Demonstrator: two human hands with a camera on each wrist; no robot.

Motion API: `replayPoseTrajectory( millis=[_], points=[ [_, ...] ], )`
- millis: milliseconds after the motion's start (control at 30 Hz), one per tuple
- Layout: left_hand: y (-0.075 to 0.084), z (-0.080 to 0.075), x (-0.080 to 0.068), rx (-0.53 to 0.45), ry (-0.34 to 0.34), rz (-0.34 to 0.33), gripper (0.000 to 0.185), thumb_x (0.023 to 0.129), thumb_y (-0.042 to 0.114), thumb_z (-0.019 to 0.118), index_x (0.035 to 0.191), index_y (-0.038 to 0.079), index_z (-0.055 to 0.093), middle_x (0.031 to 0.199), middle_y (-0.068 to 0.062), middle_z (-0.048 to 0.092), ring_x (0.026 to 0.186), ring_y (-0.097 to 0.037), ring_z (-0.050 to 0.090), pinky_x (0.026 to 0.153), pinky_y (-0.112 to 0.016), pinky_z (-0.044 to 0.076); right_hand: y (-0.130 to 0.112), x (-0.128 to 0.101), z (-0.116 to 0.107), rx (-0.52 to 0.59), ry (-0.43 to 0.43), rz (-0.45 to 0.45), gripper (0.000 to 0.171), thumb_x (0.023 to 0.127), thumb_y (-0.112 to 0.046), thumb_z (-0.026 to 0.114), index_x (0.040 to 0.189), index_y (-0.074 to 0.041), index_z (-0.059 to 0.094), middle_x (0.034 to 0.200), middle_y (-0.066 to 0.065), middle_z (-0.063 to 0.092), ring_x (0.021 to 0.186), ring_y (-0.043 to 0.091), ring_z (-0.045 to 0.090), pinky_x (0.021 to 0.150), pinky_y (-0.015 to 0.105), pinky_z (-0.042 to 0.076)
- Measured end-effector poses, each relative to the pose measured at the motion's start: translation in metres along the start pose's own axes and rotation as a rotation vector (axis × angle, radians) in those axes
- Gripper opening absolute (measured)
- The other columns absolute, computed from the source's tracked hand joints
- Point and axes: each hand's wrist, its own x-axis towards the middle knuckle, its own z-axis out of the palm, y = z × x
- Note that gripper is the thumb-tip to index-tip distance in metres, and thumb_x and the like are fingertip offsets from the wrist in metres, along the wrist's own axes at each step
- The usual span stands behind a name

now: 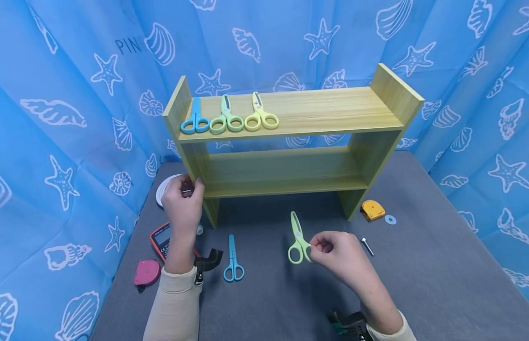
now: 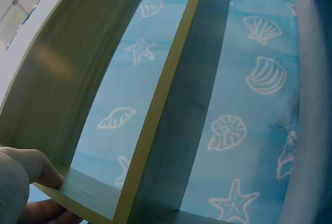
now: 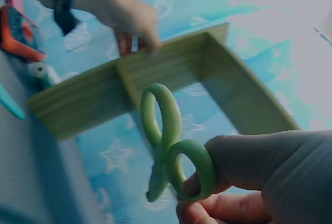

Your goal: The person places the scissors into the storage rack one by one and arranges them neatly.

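Behind everything hangs a blue cloth backdrop printed with white shells and starfish [image 1: 68, 142], wrapping three sides of a dark grey table top [image 1: 417, 284]. At the middle of that table stands a light wooden two-tier shelf [image 1: 315, 111], and every place below is told from it. On its top board, at the left end, lie three pairs of small plastic-handled scissors side by side, handles toward the front: a blue pair [image 1: 195, 121], a mint green pair [image 1: 226, 119] and a yellow pair [image 1: 260, 116]; its lower board carries nothing that shows. At the shelf's left upright, the left hand [image 1: 184, 201] grips the front edge of the side panel, fingers curled round the wood, as the left wrist view also shows with a thumb [image 2: 36, 164] on the panel's edge. In front of the shelf, right of centre, the right hand [image 1: 334, 253] pinches one finger loop of a light green pair of scissors [image 1: 297, 239], blades pointing toward the shelf. In front of the left leg another blue pair of scissors [image 1: 233, 263] lies flat on the table. Left of the shelf sit a red-cased meter [image 1: 159, 239], a pink tape measure [image 1: 147, 272] and a white round object [image 1: 164, 189] partly hidden by the left hand. Right of the shelf lie an orange tape measure [image 1: 372, 209], a small blue washer [image 1: 390, 219] and a silver bolt [image 1: 367, 246].
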Motion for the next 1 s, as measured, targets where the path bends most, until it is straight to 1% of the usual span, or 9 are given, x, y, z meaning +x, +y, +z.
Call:
replayPoseTrajectory(
  millis=[233,367,667,800,867,1000],
  points=[
    [0.001,0.0,0.001,0.001,0.001,0.013,0.02,0.094,0.012,0.071,0.102,-0.006,0.07,0.095,-0.017,0.069,0.081,-0.025,0.066,0.07,-0.013,0.051,-0.002,-0.008,-0.028,0.011,0.025,-0.02,0.005,0.084,-0.007,0.072,0.087,-0.01,0.075,0.071,-0.002,0.063,0.065,0.016,0.058,0.057,0.028,0.048],
    [0.001,-0.001,0.001,0.002,0.002,0.019,0.02,0.094,0.012,0.07,0.102,-0.006,0.07,0.095,-0.017,0.069,0.081,-0.025,0.067,0.07,-0.013,0.051,-0.004,-0.013,-0.043,0.0,0.064,-0.063,0.006,0.086,-0.005,0.072,0.089,-0.009,0.075,0.071,-0.002,0.063,0.064,0.017,0.057,0.056,0.028,0.048],
    [0.001,-0.001,0.001,0.005,0.004,0.03,0.02,0.094,0.012,0.07,0.101,-0.006,0.07,0.094,-0.017,0.069,0.081,-0.025,0.068,0.069,-0.014,0.052,-0.012,-0.021,-0.077,-0.051,0.225,-0.206,0.008,0.086,-0.002,0.074,0.091,-0.009,0.076,0.073,-0.004,0.065,0.061,0.013,0.058,0.054,0.024,0.048],
    [-0.001,-0.001,0.0,0.0,0.002,0.026,0.019,0.094,0.011,0.071,0.101,-0.006,0.07,0.095,-0.017,0.069,0.082,-0.026,0.068,0.069,-0.013,0.052,-0.02,-0.025,-0.09,-0.051,0.292,-0.279,0.009,0.087,-0.002,0.075,0.092,-0.009,0.077,0.078,-0.002,0.069,0.06,0.01,0.06,0.055,0.019,0.049],
    [-0.001,-0.001,0.0,-0.005,0.001,0.022,0.018,0.093,0.011,0.071,0.101,-0.006,0.07,0.095,-0.017,0.068,0.082,-0.026,0.068,0.069,-0.013,0.052,-0.024,-0.026,-0.095,-0.048,0.326,-0.317,0.009,0.086,-0.001,0.076,0.092,-0.008,0.077,0.08,-0.001,0.07,0.061,0.008,0.061,0.057,0.015,0.05],
    [0.0,-0.001,0.0,-0.008,-0.005,0.016,0.018,0.093,0.011,0.071,0.102,-0.005,0.07,0.096,-0.016,0.068,0.084,-0.025,0.067,0.07,-0.015,0.052,-0.034,-0.026,-0.106,-0.035,0.386,-0.364,0.012,0.085,0.002,0.076,0.092,-0.008,0.078,0.079,-0.004,0.071,0.062,0.003,0.062,0.058,0.012,0.049]
  ],
)
